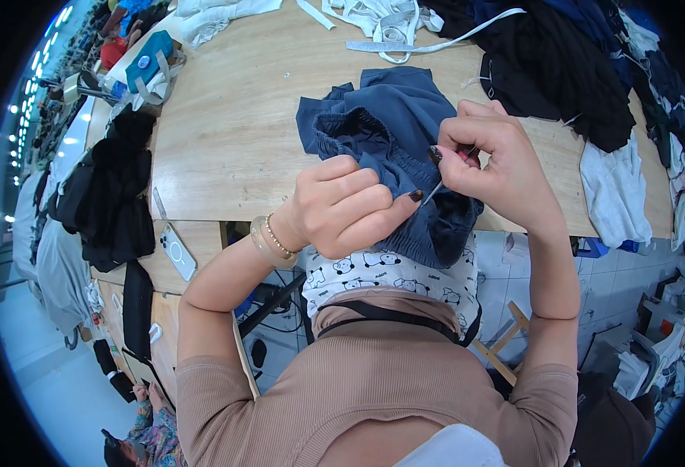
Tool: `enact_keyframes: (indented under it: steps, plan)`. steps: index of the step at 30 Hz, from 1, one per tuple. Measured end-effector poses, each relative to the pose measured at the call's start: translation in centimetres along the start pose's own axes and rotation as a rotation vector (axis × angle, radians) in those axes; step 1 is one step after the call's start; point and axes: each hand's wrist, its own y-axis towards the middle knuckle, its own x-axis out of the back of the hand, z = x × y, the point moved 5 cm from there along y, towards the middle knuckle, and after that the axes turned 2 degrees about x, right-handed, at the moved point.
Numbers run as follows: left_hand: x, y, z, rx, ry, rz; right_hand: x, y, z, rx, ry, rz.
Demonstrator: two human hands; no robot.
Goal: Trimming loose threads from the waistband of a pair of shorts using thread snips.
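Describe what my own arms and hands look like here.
Short ribbed brown sleeves end above the elbows. The left hand has a gold-toned beaded bracelet and wider pale bangle at its wrist; dark nail polish shows there and on the right hand.

A garment workshop: dark clothes [568, 74] heaped at the frame's upper right on a wooden worktable [226, 132], black garments [121, 194] piled at left, ceiling lights [35, 80] in rows at upper left.

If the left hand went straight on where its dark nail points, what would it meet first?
Probably the thin tool in the right hand; depth is unclear, so the left hand may be touching it.
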Motion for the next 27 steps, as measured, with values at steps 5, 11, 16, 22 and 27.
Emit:
enact_keyframes:
  steps: [5,11,16,22,27]
  plan:
    - [0.1,0.1,-0.1,-0.003,0.008,0.015,-0.9,-0.2,-1.4,-0.152,0.205,0.164]
    - [0.0,0.2,-0.1,-0.005,-0.001,0.01,-2.1,-0.6,-2.5,-0.265,0.467,0.229]
    - [-0.1,0.1,0.0,-0.01,-0.002,0.024,-1.2,-0.3,-1.5,-0.196,0.294,0.157]
    - [-0.2,0.1,0.0,-0.011,-0.003,0.009,-0.8,-0.4,-0.9,-0.124,0.111,0.149]
    - [0.0,0.5,-0.1,-0.013,-0.002,-0.003,-2.7,-0.9,-2.5,-0.303,0.537,0.248]
